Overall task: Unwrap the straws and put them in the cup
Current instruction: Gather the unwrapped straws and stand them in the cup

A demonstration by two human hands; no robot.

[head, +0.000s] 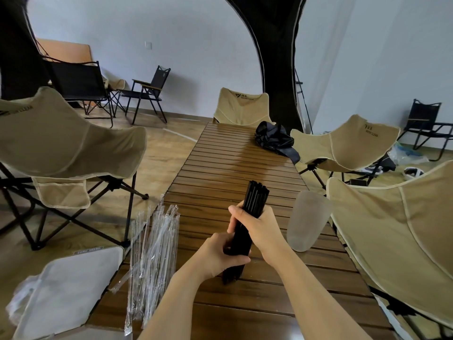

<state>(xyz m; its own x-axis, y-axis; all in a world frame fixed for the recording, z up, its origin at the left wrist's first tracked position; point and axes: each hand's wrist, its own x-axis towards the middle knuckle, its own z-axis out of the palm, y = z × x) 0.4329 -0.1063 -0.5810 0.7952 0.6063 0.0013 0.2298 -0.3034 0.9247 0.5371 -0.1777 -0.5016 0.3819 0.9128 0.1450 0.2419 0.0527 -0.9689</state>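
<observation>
A bundle of several black straws stands tilted over the wooden slatted table, its lower end resting on the slats. My left hand grips the bundle low down. My right hand grips it around the middle, just above the left one. A frosted translucent cup stands on the table to the right of my hands, near the table's right edge. A pile of clear plastic wrappers lies at the table's left edge.
Beige folding chairs stand on the left, at the far end and on the right. A black bag lies on the far right of the table. A white box lid sits low left.
</observation>
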